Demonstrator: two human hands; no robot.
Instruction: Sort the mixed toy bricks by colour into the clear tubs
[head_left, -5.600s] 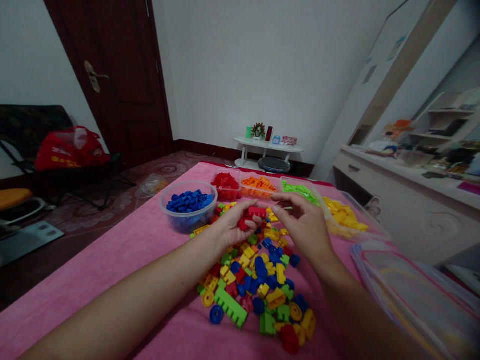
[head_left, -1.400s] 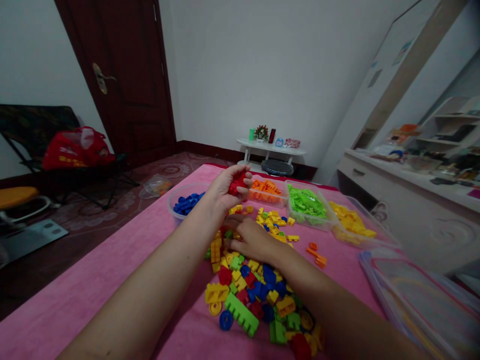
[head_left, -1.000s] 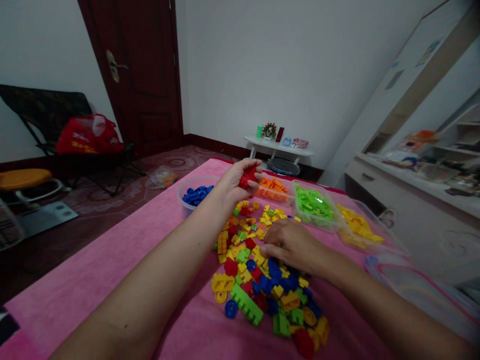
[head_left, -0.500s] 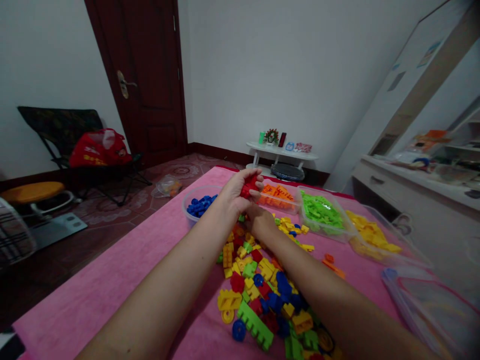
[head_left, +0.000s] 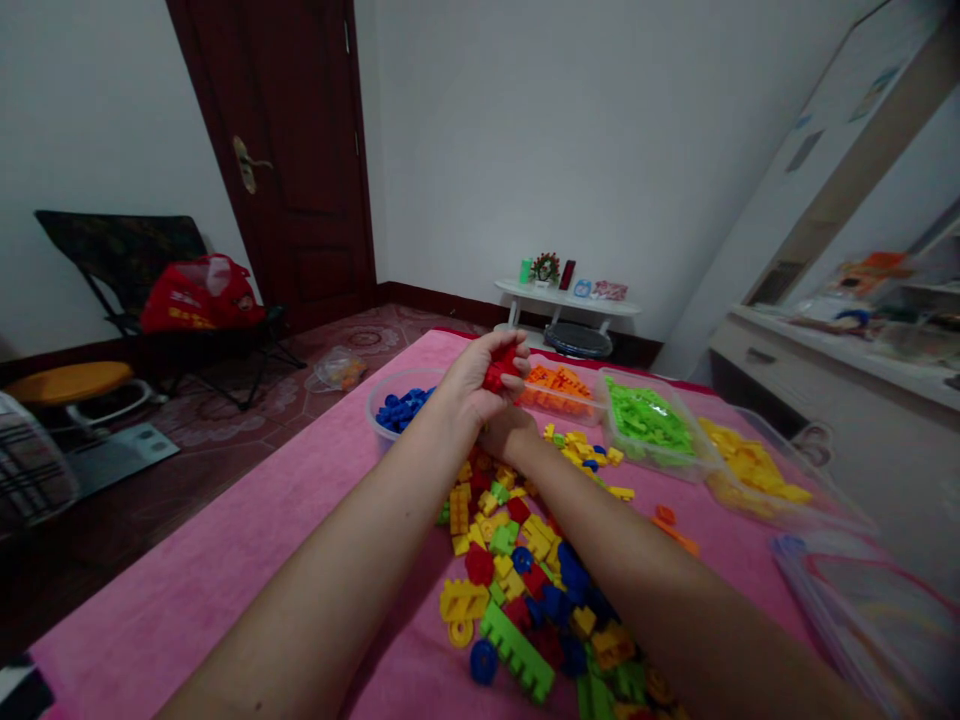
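Our left hand (head_left: 484,385) curls its fingers around red blocks (head_left: 502,368), above the mixed pile (head_left: 517,560); our right hand (head_left: 510,432) reaches beneath it, fingers hidden, so we cannot tell their state. The blocks look light, stiff, smooth and slightly slippery, best gripped by their flat sides; the pink cloth (head_left: 247,530) looks soft and fuzzy

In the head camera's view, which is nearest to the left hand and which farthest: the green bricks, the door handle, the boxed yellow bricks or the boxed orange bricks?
1. Orange bricks: just right of the left hand.
2. Green bricks: next box right.
3. Yellow bricks: rightmost box.
4. Door handle: beyond the table, left.
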